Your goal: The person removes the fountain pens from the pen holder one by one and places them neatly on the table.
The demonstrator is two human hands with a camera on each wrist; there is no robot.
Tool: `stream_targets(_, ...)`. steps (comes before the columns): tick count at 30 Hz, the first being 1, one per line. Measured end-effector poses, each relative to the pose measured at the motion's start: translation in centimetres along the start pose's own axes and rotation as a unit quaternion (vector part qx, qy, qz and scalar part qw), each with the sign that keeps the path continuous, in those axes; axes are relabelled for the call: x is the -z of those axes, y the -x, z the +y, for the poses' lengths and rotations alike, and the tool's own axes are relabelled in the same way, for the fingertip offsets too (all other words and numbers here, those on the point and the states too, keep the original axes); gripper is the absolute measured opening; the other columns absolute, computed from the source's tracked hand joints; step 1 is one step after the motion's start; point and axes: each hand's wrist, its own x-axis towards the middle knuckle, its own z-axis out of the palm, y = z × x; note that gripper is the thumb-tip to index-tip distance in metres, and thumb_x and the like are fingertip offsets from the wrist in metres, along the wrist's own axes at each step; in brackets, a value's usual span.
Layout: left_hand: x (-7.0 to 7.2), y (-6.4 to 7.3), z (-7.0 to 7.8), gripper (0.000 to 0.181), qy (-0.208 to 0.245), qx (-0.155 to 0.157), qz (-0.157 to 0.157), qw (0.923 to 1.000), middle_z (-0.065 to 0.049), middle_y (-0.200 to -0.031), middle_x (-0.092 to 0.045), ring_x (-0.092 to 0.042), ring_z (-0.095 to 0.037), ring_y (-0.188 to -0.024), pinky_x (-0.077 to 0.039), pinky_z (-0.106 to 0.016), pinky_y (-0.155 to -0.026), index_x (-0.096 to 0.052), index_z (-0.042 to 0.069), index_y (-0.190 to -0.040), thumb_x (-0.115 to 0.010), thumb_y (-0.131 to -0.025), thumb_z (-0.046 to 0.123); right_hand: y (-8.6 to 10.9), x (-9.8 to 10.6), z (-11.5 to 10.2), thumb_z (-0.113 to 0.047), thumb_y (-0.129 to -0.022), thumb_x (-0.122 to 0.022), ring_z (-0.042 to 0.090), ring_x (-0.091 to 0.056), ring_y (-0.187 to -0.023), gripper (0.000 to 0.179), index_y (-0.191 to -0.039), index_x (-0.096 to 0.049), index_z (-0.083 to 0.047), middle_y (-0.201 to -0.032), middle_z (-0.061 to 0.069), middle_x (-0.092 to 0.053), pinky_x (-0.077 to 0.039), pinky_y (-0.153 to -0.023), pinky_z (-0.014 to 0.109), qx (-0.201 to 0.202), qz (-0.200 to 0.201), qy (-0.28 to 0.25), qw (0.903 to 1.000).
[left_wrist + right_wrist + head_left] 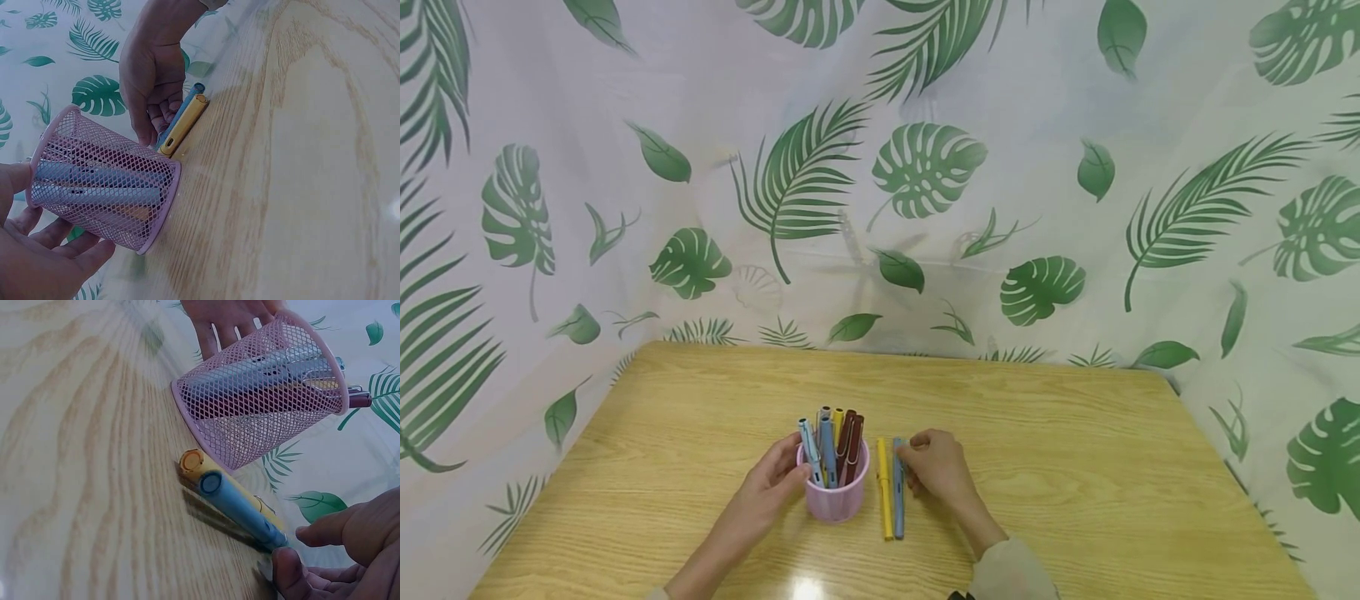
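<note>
A pink mesh pen cup (835, 503) stands on the table, holding several pens in light blue, blue, yellow and dark red. My left hand (772, 477) grips its left side, thumb near the front rim and fingers round the back; in the left wrist view the fingers (78, 253) lie along the mesh. Right of the cup, a yellow pen (885, 492) and a blue pen (898, 500) lie side by side on the table. At the far end of the blue pen, my right hand (942, 468) pinches it between thumb and forefinger, as the right wrist view shows.
The wood-grain table (1075, 467) extends to both sides of the hands. A white curtain (820, 192) with green leaf prints hangs behind the table and along its sides.
</note>
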Motion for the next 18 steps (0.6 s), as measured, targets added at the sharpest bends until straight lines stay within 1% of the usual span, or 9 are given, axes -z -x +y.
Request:
stream_targets(3,-0.01,0.01,0.01,0.063,-0.001,-0.001,0.000,1.0000,-0.028,-0.156,-0.041,-0.039,-0.044,-0.145,-0.036,-0.056,-0.117,-0.032,0.000,-0.159,-0.059,-0.107,0.024,0.08,0.00,0.07,-0.006,-0.098,-0.065,0.014,-0.059,-0.046,0.041,-0.127,-0.056,0.021,-0.061,0.011,-0.064,-0.054,-0.045,0.024,-0.008,-0.004,-0.008,0.9999)
stream_targets(9,-0.03,0.08,0.04,0.064,0.003,-0.008,0.002,1.0000,-0.029,-0.155,-0.042,-0.040,-0.045,-0.144,-0.038,-0.056,-0.116,-0.033,-0.001,-0.158,-0.060,-0.106,0.024,0.28,-0.14,0.10,-0.005,-0.098,-0.065,0.014,-0.058,-0.046,0.038,-0.125,-0.057,0.020,-0.060,0.010,-0.063,-0.053,-0.046,0.024,-0.006,-0.001,-0.007,1.0000)
stream_targets(15,-0.01,0.05,-0.04,0.063,0.000,-0.006,-0.001,1.0000,-0.028,-0.156,-0.041,-0.040,-0.045,-0.144,-0.039,-0.056,-0.115,-0.033,0.000,-0.158,-0.060,-0.106,0.025,0.55,-0.10,0.03,-0.006,-0.098,-0.063,0.013,-0.058,-0.047,0.037,-0.123,-0.058,0.020,-0.059,0.010,-0.063,-0.054,-0.047,0.025,0.009,0.002,0.009,0.9999)
stream_targets(18,-0.02,0.00,-0.05,0.063,-0.002,-0.003,-0.001,1.0000,-0.027,-0.157,-0.040,-0.040,-0.045,-0.144,-0.039,-0.055,-0.115,-0.033,0.001,-0.159,-0.060,-0.106,0.025,0.65,-0.05,-0.05,-0.008,-0.098,-0.063,0.013,-0.058,-0.048,0.036,-0.123,-0.060,0.018,-0.059,0.009,-0.063,-0.051,-0.048,0.023,0.009,0.005,0.013,0.9999)
